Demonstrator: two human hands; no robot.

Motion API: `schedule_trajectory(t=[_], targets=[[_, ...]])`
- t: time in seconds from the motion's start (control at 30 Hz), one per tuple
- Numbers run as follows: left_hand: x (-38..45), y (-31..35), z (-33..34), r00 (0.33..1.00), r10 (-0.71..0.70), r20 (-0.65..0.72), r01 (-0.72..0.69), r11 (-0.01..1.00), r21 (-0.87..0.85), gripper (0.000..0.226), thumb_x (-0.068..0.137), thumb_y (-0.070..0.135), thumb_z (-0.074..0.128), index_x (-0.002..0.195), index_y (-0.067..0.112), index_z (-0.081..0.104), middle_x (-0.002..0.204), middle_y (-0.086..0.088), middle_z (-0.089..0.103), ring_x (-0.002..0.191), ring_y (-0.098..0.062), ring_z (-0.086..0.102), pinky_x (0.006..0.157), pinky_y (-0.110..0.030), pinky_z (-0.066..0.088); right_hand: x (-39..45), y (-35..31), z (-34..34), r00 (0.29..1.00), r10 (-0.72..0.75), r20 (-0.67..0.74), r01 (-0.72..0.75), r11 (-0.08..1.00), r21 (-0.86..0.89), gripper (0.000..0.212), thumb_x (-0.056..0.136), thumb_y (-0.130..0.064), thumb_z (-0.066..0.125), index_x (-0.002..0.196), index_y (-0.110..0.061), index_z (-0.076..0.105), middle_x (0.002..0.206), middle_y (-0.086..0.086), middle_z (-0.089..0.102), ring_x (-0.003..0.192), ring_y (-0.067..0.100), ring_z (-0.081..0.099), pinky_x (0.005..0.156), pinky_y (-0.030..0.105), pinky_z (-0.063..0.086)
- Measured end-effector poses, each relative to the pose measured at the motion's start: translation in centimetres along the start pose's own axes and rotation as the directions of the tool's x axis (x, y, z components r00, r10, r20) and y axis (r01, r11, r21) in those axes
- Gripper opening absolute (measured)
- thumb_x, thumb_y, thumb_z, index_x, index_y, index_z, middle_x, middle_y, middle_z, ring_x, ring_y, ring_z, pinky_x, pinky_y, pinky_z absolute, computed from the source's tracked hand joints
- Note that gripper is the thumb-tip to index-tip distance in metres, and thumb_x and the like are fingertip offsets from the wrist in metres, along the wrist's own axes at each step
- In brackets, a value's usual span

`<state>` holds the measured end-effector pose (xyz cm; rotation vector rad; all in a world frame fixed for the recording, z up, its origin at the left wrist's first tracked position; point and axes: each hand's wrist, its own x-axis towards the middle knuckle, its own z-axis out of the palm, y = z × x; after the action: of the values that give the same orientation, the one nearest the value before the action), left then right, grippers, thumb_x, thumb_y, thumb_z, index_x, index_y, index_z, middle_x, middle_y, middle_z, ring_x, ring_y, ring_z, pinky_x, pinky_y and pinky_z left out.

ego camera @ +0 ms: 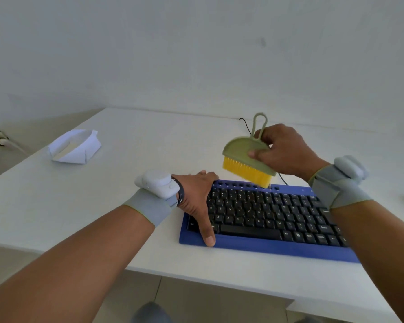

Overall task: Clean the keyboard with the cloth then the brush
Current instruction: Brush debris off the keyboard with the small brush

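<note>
Fingers (265, 138) of the right hand (287, 153) clench the green brush (245, 157), its yellow bristles tilted down just above the top row of the blue keyboard (266, 220). The left hand (196, 199) lies flat and released on the keyboard's left end. The white cloth (74, 146) sits folded, well apart on the white table (131, 141); nothing shows inside its folds.

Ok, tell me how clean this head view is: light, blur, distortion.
Head view: soft, even light, no glare, only faint shadows under the left hand and keyboard; wide-angle bend bows the table edges; the brush in the right hand stays fairly sharp, key legends are soft, and the frame's corners smear.
</note>
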<state>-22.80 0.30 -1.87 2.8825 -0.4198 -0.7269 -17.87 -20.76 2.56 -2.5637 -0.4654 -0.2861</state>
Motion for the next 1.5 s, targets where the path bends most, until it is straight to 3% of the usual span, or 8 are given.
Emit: schedule_trajectory(t=[0.17,0.4,0.53,0.63,0.9,1.07,1.33,1.5], targets=[[-0.5,0.1,0.0,1.0,-0.011,-0.029,0.01,1.0,-0.007,0.146,0.044,0.062,0.092,0.154,0.031,0.001,0.162,0.006,0.012,0.149,-0.025,0.018,0.117,-0.049,0.027,-1.2,0.0,-1.4,0.931,-0.027,0.365,-0.013,0.994,0.108,0.024,0.081,-0.02,0.076,0.102,-0.011,0.07,0.092,0.001,0.069,0.085,0.018,0.066,0.076,0.03,0.053],[-0.8,0.5,-0.1,0.999,-0.042,-0.008,0.042,0.999,-0.017,0.148,0.045,0.06,0.092,0.155,0.033,-0.003,0.164,0.008,0.002,0.152,-0.027,0.006,0.12,-0.051,0.02,-0.8,2.0,-0.3,0.994,0.091,-0.052,-0.094,0.994,-0.051,0.03,0.081,-0.031,0.073,0.11,-0.022,0.07,0.101,0.003,0.07,0.094,0.026,0.063,0.085,0.034,0.05],[-0.3,0.2,0.2,1.0,-0.025,-0.015,0.024,0.999,-0.036,0.148,0.04,0.063,0.092,0.153,0.035,0.001,0.162,0.01,0.009,0.149,-0.024,0.017,0.118,-0.049,0.026,-1.6,1.9,-2.4,0.968,-0.01,0.253,-0.056,0.966,0.254,0.014,0.082,-0.022,0.076,0.093,-0.019,0.068,0.092,-0.002,0.07,0.086,0.016,0.065,0.075,0.026,0.048],[-0.3,0.0,0.1,0.999,-0.039,-0.011,0.039,0.999,-0.02,0.15,0.036,0.067,0.091,0.152,0.038,0.001,0.161,0.013,0.011,0.148,-0.025,0.019,0.116,-0.051,0.029,-1.7,2.5,-1.3,0.916,-0.006,0.402,-0.061,0.986,0.152,0.023,0.08,-0.025,0.078,0.1,-0.019,0.067,0.097,-0.002,0.069,0.088,0.015,0.066,0.078,0.025,0.05],[-0.2,0.3,-0.1,0.998,-0.059,0.02,0.059,0.998,0.004,0.15,0.042,0.064,0.091,0.154,0.035,-0.004,0.165,0.007,-0.002,0.151,-0.028,0.009,0.119,-0.052,0.022,-1.0,2.5,-1.2,0.998,0.066,-0.023,-0.062,0.987,0.149,0.023,0.081,-0.026,0.075,0.103,-0.019,0.071,0.097,0.001,0.072,0.091,0.021,0.065,0.085,0.038,0.053],[0.0,0.3,-0.1,0.997,-0.068,0.02,0.067,0.997,0.046,0.152,0.037,0.069,0.089,0.153,0.038,-0.004,0.164,0.008,0.003,0.151,-0.029,0.011,0.119,-0.053,0.024,-2.4,2.0,-1.8,0.901,-0.009,0.433,-0.099,0.969,0.227,0.026,0.081,-0.025,0.077,0.103,-0.017,0.065,0.098,-0.002,0.068,0.092,0.016,0.066,0.081,0.027,0.053],[-0.1,0.6,-0.3,0.995,-0.094,0.031,0.093,0.994,0.058,0.153,0.039,0.068,0.09,0.154,0.035,-0.006,0.165,0.004,-0.004,0.152,-0.029,0.007,0.12,-0.052,0.019,-2.2,3.0,-0.6,0.996,0.073,-0.042,-0.067,0.989,0.129,0.025,0.081,-0.028,0.075,0.104,-0.018,0.071,0.095,0.002,0.071,0.089,0.022,0.065,0.085,0.041,0.053],[-0.4,1.1,-0.4,0.997,-0.081,0.016,0.08,0.994,0.073,0.147,0.045,0.064,0.09,0.155,0.033,-0.003,0.165,0.002,0.001,0.151,-0.026,0.012,0.119,-0.047,0.021,-3.4,2.5,-1.8,0.941,-0.028,0.336,-0.075,0.955,0.288,0.027,0.082,-0.026,0.076,0.104,-0.012,0.069,0.098,0.002,0.07,0.091,0.018,0.068,0.086,0.036,0.056]])
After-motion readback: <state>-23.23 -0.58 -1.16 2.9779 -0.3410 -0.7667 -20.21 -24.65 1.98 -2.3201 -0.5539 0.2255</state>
